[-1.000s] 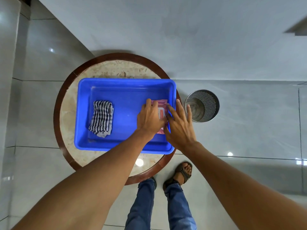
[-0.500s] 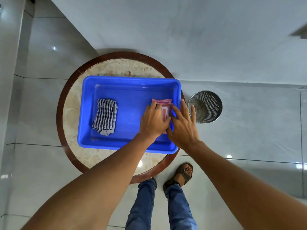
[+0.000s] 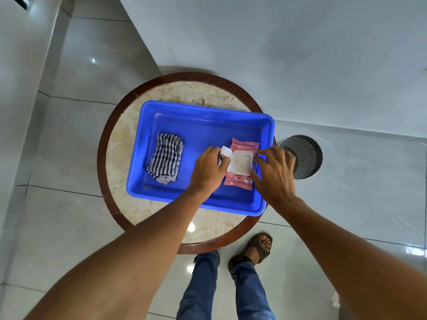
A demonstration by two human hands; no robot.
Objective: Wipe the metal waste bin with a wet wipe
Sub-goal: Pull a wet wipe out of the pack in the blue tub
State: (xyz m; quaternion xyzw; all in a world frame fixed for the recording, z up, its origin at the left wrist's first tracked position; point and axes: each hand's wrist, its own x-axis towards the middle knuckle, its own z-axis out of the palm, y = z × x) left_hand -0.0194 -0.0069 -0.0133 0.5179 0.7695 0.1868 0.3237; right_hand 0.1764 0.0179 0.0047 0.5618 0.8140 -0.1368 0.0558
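A: Count?
B: 1 metal waste bin on the floor, just right of the table, upright, mesh wall. 1 pink wet wipe pack in the blue tub, right end. 1 checked cloth, left end. 2 hands.
A: Hands doing what?
B: Left hand pinches the white flip lid, swung open to the left. Right hand has fingers curled, pressing the pack's right edge.
A: Vs 0.5 s ago?
B: Lid was shut & covered by both hands; now the white opening frame shows. Bin, cloth haven't moved.
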